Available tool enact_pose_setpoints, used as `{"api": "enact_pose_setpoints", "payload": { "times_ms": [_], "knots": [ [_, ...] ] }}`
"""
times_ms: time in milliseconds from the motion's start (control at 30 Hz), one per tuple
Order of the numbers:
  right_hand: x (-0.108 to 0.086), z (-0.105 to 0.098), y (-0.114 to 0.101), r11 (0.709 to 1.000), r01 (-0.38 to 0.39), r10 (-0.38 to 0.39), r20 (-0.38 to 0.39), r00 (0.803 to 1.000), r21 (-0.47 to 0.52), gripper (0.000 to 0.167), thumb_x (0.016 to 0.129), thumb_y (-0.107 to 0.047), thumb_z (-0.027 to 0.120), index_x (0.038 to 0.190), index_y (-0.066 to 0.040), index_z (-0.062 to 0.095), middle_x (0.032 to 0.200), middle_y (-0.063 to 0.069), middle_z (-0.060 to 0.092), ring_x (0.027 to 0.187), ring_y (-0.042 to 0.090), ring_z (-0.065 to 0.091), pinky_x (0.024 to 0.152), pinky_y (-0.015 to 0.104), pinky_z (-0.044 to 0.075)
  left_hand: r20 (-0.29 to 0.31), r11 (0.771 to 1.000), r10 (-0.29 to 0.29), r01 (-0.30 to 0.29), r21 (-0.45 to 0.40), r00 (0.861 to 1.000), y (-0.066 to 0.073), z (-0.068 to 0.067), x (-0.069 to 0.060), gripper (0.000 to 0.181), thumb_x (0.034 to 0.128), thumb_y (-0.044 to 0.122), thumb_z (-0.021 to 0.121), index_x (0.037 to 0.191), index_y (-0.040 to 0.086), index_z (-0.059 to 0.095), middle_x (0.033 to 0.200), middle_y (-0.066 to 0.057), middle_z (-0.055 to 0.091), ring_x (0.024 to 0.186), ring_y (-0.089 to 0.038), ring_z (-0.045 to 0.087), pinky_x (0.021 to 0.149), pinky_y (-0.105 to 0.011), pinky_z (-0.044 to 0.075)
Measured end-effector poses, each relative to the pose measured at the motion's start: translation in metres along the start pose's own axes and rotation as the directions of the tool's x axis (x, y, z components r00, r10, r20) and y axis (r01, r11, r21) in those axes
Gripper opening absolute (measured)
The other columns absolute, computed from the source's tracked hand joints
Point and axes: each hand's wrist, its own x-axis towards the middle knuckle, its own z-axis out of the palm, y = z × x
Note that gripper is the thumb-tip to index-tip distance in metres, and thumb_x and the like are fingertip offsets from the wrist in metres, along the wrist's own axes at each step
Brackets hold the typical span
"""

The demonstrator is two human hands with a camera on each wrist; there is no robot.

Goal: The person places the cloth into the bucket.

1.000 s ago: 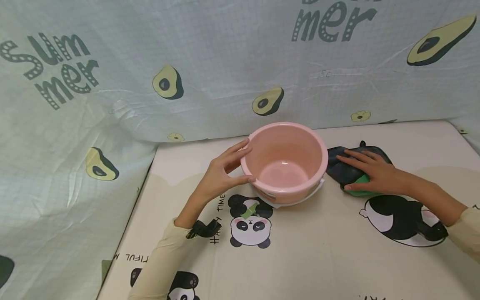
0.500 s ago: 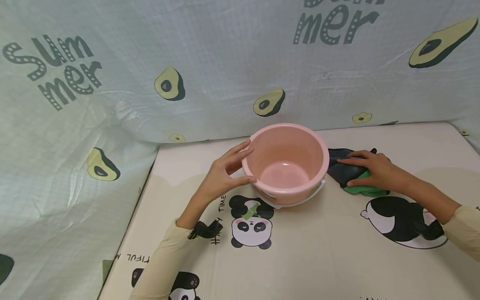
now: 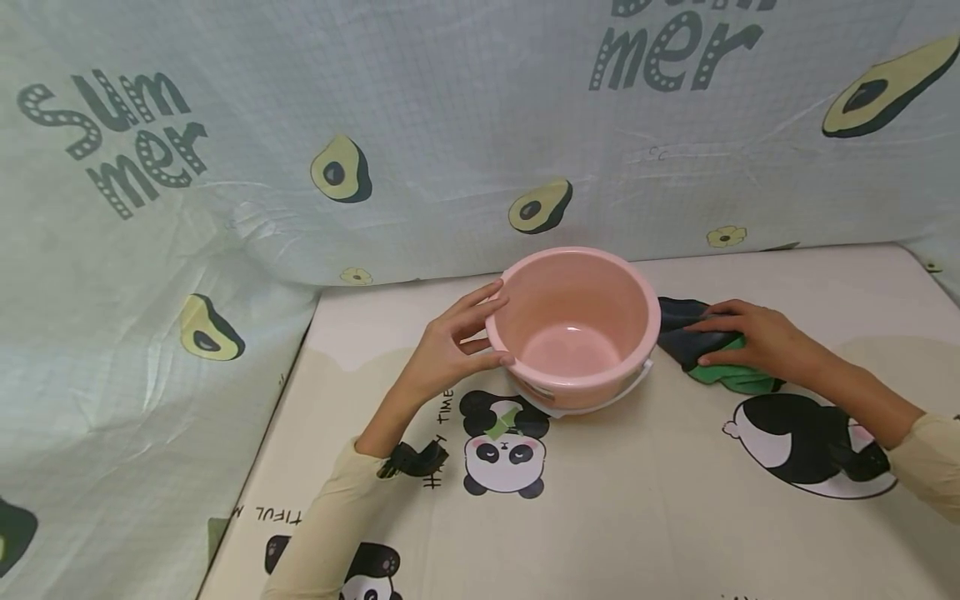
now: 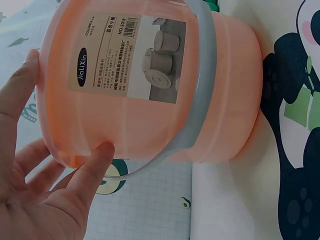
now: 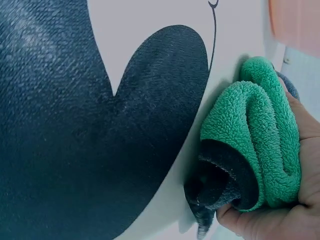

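Note:
A pink plastic bucket (image 3: 577,333) stands upright on the table, its mouth tipped into sight, with its white handle (image 3: 607,402) hanging down at the front. My left hand (image 3: 450,342) holds the bucket's rim at the left side, and one fingertip rests on the outer wall in the left wrist view. To the right of the bucket lies a two-sided towel, dark (image 3: 686,337) on one face and fluffy green (image 5: 265,135) on the other. My right hand (image 3: 757,337) grips it, bunching the green side into folds. Part of the towel is hidden under the fingers.
A cream mat (image 3: 600,517) with panda prints covers the table. Behind and to the left hangs a pale sheet (image 3: 435,108) with avocado prints. A product label (image 4: 130,57) is on the bucket's side.
My right hand has gone from lying spread over the towel to gathering it, and more of the green side now shows. My left hand and the bucket have stayed in place.

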Motion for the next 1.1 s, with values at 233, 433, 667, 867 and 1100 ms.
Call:
{"api": "enact_pose_setpoints", "payload": {
  "times_ms": [233, 433, 667, 867, 1100],
  "knots": [
    [-0.001, -0.015, -0.004, 0.999, 0.014, -0.016, -0.049, 0.999, -0.04, 0.044, 0.069, -0.018, 0.093, 0.11, -0.011, 0.079, 0.117, 0.021, 0.065, 0.098, 0.041, 0.067, 0.076, 0.059, 0.058, 0.0, 1.0, -0.019, 0.019, 0.001, 1.0, 0.001, 0.0, 0.0, 0.076, 0.0815, 0.014, 0.087, 0.15, 0.011, 0.053, 0.16, 0.013, 0.037, 0.138, -0.023, 0.052, 0.1, -0.031, 0.054],
    [0.002, -0.036, -0.008, 0.996, 0.005, -0.014, -0.096, 0.995, -0.094, 0.045, 0.066, -0.018, 0.094, 0.109, -0.013, 0.08, 0.115, 0.018, 0.068, 0.095, 0.039, 0.069, 0.074, 0.057, 0.059, 0.001, 0.999, -0.047, 0.047, 0.006, 0.999, 0.005, -0.002, 0.0, 0.077, 0.0795, 0.018, 0.089, 0.148, 0.011, 0.055, 0.159, 0.013, 0.039, 0.136, -0.024, 0.053, 0.098, -0.031, 0.055],
    [0.003, -0.061, -0.017, 0.989, 0.008, -0.03, -0.144, 0.989, -0.149, 0.046, 0.062, -0.016, 0.095, 0.106, -0.012, 0.08, 0.113, 0.015, 0.07, 0.089, 0.034, 0.07, 0.07, 0.051, 0.059, 0.002, 0.998, -0.068, 0.068, 0.013, 0.998, 0.007, -0.003, 0.001, 0.076, 0.0785, 0.019, 0.09, 0.147, 0.011, 0.056, 0.158, 0.014, 0.041, 0.136, -0.023, 0.054, 0.098, -0.032, 0.056],
    [0.007, -0.078, -0.029, 0.978, 0.024, -0.06, -0.169, 0.984, -0.206, 0.047, 0.059, -0.016, 0.096, 0.104, -0.015, 0.081, 0.111, 0.012, 0.071, 0.086, 0.031, 0.071, 0.064, 0.046, 0.058, 0.002, 0.998, -0.068, 0.068, 0.013, 0.998, 0.007, -0.003, 0.002, 0.076, 0.0783, 0.014, 0.089, 0.146, 0.01, 0.056, 0.159, 0.009, 0.04, 0.136, -0.024, 0.053, 0.101, -0.033, 0.054],
    [0.013, -0.102, -0.044, 0.97, 0.034, -0.07, -0.144, 0.987, -0.242, 0.05, 0.059, -0.017, 0.096, 0.106, -0.016, 0.081, 0.114, 0.015, 0.069, 0.088, 0.036, 0.071, 0.062, 0.048, 0.059, -0.005, 0.997, -0.073, 0.073, 0.011, 0.997, 0.007, -0.002, 0.003, 0.074, 0.0788, 0.013, 0.089, 0.145, 0.01, 0.057, 0.158, 0.009, 0.041, 0.135, -0.027, 0.054, 0.099, -0.031, 0.055]
  ]
}}
